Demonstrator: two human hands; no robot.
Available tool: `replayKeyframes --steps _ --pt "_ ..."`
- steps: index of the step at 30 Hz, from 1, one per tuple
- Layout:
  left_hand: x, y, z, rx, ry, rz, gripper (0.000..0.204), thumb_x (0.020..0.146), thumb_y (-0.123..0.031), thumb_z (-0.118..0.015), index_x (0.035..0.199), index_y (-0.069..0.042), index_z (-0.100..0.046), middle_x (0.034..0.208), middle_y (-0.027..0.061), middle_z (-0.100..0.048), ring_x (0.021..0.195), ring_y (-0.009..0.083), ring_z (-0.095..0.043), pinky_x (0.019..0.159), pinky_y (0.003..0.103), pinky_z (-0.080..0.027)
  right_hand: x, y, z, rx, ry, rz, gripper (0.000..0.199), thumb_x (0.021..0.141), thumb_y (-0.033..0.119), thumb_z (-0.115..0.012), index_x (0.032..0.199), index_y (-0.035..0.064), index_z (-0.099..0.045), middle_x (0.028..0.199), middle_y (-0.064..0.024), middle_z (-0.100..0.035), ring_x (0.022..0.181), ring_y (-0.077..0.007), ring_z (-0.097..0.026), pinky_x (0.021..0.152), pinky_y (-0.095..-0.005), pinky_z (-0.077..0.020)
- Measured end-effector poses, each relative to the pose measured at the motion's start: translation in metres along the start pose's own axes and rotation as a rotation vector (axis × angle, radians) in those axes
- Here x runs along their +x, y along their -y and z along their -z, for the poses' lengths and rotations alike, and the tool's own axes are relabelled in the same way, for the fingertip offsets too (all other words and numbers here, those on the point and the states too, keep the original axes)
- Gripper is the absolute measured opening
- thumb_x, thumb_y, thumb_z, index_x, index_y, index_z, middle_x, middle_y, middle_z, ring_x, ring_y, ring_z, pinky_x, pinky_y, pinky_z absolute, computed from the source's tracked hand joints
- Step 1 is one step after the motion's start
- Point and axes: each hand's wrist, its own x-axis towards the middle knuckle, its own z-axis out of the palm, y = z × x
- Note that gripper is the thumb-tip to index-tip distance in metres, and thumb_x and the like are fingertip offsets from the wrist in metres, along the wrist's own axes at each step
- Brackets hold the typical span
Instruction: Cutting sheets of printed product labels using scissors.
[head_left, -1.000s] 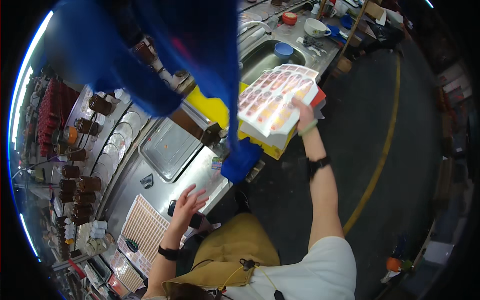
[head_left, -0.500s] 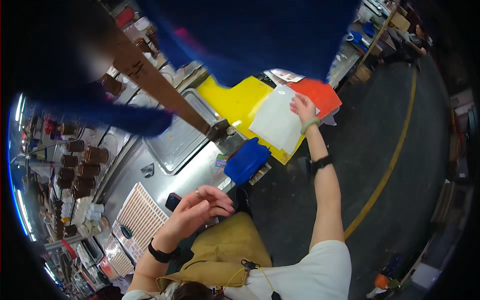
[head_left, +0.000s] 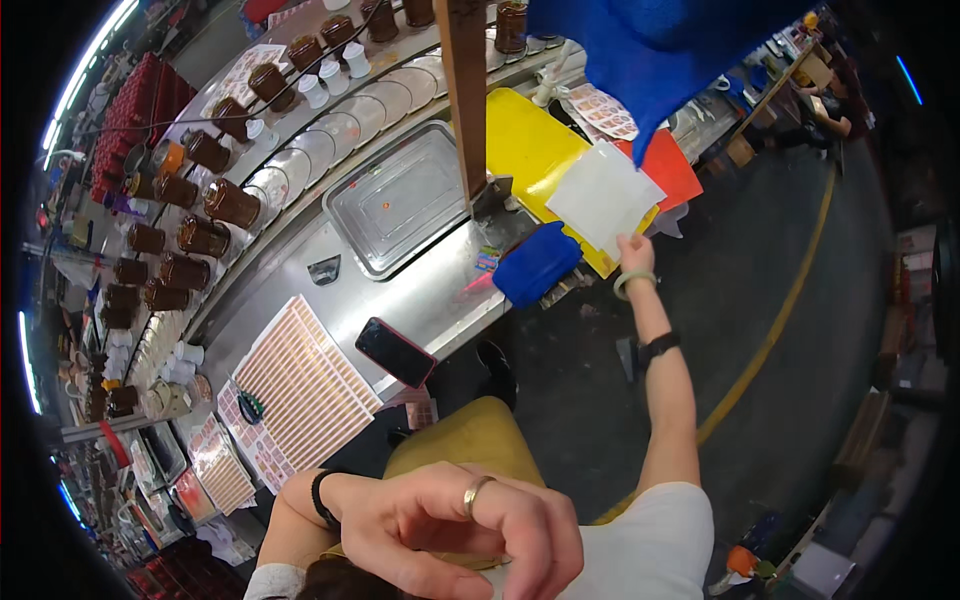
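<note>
At the far right of the bench my right hand [head_left: 635, 252] is closed at the near edge of a white sheet [head_left: 602, 192], its fingertips pinching that edge. The sheet lies over a glossy yellow sheet [head_left: 522, 130] and beside a red-orange one [head_left: 672, 170]. My left hand [head_left: 470, 525] is raised close to the camera in front of my body. Its fingers curl loosely, thumb apart, with nothing visible in them. Nearest to it on the bench are a dark phone [head_left: 396, 352] and a sheet of striped stickers [head_left: 305, 385].
A blue cloth [head_left: 670, 50] hangs at the top, near a brown post [head_left: 467, 100]. A blue-covered block [head_left: 538, 264] sits at the bench corner. Behind a clear tray [head_left: 392, 200] runs a curved line of discs and brown jars [head_left: 232, 203]. Another person [head_left: 830, 115] is far right.
My right hand has gone from the sheet's far side to its near edge. My left hand has come up closer to the camera. The view has shifted, and the blue cloth covers less of it.
</note>
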Motion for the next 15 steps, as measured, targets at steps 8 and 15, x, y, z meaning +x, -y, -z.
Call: replayKeyframes --steps 8,15 --pt "0.061 0.028 0.141 0.880 -0.650 0.498 0.021 0.088 -0.008 -0.057 0.108 0.000 -0.058 0.106 0.0131 -0.055 0.092 0.0195 -0.057 0.081 0.033 -0.049 0.201 -0.009 0.012 -0.080 -0.407 -0.577 0.074 0.080 0.044 -0.071 0.121 -0.0140 -0.050 0.120 -0.0267 -0.058 0.113 -0.0344 -0.058 0.096 -0.0416 -0.0468" --pt "0.099 0.107 0.303 2.226 -0.262 0.589 0.055 0.075 -0.017 -0.072 0.124 -0.002 -0.052 0.139 0.0236 -0.041 0.125 0.0397 -0.040 0.105 0.044 -0.035 0.166 -0.016 0.001 0.673 -0.408 -0.191 0.034 0.085 0.008 -0.065 0.116 -0.0037 -0.057 0.114 -0.0154 -0.063 0.097 -0.0243 -0.063 0.084 -0.0361 -0.0495"
